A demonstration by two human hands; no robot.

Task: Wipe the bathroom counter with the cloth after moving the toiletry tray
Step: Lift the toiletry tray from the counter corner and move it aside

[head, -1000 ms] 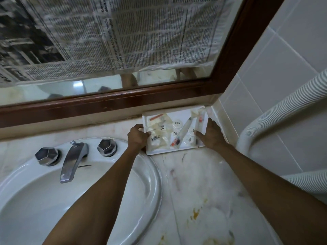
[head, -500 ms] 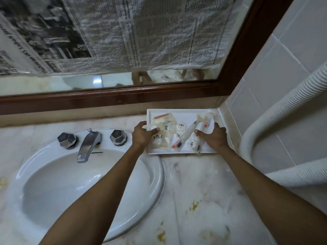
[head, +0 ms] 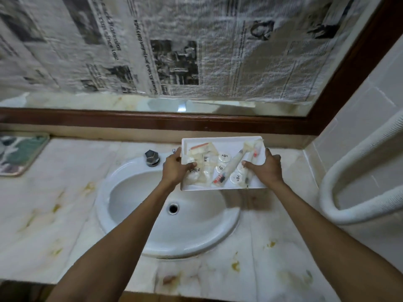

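A white rectangular toiletry tray [head: 231, 142] holds wrapped toothbrushes, sachets and small round caps. It is lifted off the counter and hangs over the back right part of the sink. My left hand [head: 174, 168] grips its left edge, thumb inside the rim. My right hand [head: 265, 168] grips its right edge the same way. The marble counter [head: 283, 243] shows yellow-brown stains on both sides of the sink. No cloth is in view.
A white oval sink [head: 152, 234] sits in the counter, one chrome tap knob [head: 152, 157] showing. A patterned mat or tray [head: 17, 153] lies far left. Newspaper covers the wood-framed mirror [head: 152, 120]. A white ribbed hose [head: 357, 177] curves along the tiled right wall.
The tray was resting in the counter's back right corner; both hands have lifted it and carried it left, over the sink. The view has swung left and pulled back.
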